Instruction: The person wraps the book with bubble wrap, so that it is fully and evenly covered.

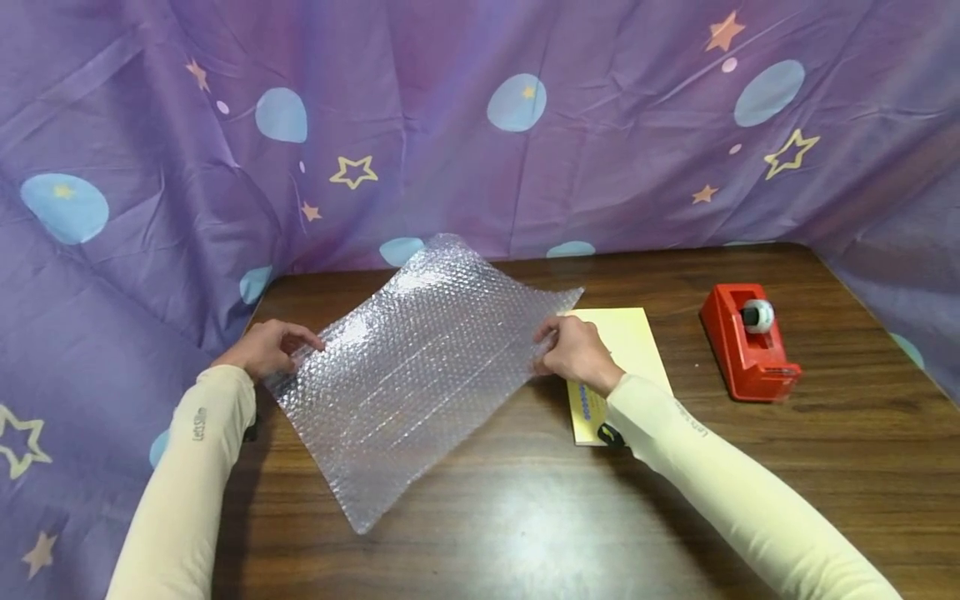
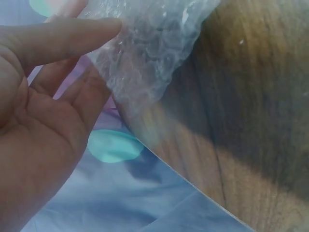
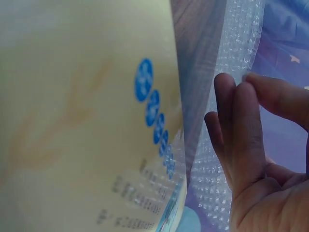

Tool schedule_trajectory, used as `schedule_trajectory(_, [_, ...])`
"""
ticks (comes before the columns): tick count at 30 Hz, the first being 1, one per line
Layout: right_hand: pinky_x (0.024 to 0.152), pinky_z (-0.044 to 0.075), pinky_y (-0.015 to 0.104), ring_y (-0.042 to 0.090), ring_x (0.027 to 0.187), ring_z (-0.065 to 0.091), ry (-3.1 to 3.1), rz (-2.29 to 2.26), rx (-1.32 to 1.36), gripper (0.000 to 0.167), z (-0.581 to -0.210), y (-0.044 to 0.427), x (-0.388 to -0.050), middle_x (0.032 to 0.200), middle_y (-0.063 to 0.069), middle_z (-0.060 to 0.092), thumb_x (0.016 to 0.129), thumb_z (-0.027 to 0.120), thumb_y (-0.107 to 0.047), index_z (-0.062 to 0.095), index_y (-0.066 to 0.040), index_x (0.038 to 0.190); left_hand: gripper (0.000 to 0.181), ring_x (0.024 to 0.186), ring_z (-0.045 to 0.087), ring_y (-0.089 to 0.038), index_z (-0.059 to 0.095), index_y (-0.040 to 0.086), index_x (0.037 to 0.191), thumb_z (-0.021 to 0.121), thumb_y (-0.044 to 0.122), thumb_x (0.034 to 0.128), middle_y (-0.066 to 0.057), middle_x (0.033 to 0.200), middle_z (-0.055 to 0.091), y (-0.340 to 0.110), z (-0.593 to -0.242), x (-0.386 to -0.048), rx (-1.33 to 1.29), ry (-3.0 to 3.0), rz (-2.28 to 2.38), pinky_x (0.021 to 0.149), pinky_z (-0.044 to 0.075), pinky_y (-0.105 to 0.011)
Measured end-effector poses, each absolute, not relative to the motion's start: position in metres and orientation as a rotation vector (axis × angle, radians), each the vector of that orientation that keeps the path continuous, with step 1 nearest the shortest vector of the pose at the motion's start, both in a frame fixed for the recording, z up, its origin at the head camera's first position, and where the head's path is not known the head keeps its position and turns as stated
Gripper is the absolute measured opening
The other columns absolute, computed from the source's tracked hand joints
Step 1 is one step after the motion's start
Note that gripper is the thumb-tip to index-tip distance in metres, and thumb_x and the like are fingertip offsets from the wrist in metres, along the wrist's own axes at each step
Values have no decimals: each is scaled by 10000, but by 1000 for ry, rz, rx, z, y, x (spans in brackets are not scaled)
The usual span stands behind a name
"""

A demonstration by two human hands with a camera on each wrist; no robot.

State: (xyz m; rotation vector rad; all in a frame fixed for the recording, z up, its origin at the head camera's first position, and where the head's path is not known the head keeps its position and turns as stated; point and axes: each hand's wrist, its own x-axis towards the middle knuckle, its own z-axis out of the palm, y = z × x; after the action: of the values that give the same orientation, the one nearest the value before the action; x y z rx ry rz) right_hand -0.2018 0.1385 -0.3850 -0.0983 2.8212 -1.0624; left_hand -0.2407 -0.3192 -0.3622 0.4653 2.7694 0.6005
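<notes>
A clear sheet of bubble wrap (image 1: 420,358) is held up at a slant above the brown table, one corner pointing toward the front. The left hand (image 1: 268,348) pinches its left edge; in the left wrist view the thumb lies over the wrap (image 2: 145,53) with the fingers behind. At the right edge, the right hand (image 1: 573,350) pinches the sheet between thumb and fingertips, and the right wrist view shows the wrap (image 3: 210,193) beside and behind those fingers (image 3: 247,130). Below the right hand lies a yellow book or pad (image 1: 626,342) with blue print, partly covered by the wrist.
A red tape dispenser (image 1: 738,367) with a roll of tape stands on the table (image 1: 525,517) at the right. Behind and to the left hangs a purple cloth (image 1: 435,125) with stars and blue shapes. A small dark object, mostly hidden, is beside the left forearm.
</notes>
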Motion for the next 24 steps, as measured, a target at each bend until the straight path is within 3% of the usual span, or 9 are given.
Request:
schedule_trajectory(4, [764,561,359,201,783,679,2820,-1056,-118,433,-387,141,-203,872,72,755,664,862,-150,709,-95,1065,470,1026,678,-341,752,101,1110,689,-130,705,-217,1131,731,-315,-361,-239,434,2816,538,808,565,-391])
schedule_trajectory(8, [733,546,333,192,772,671,2803,-1056,-159,464,-388,145,-204,870,72,752,660,855,-160,702,-89,1092,447,1147,642,-448,749,106,1120,717,-95,722,-263,1231,688,-309,-357,-236,424,2830,482,942,541,-568])
schedule_trajectory(15, [771,590,300,183,677,755,2640,-1212,-186,515,-384,149,-203,787,47,778,753,815,-143,646,-56,1231,425,1167,647,-457,734,86,1157,684,-60,761,-239,1239,696,-298,-342,-236,479,2841,516,972,533,-580])
schedule_trajectory(24, [719,641,406,260,686,769,2444,-1456,-181,500,-377,160,-200,900,217,773,822,779,-53,589,27,1278,362,1204,612,-493,664,29,1244,650,11,882,-271,1309,646,-280,-320,-240,436,2861,556,1018,501,-594])
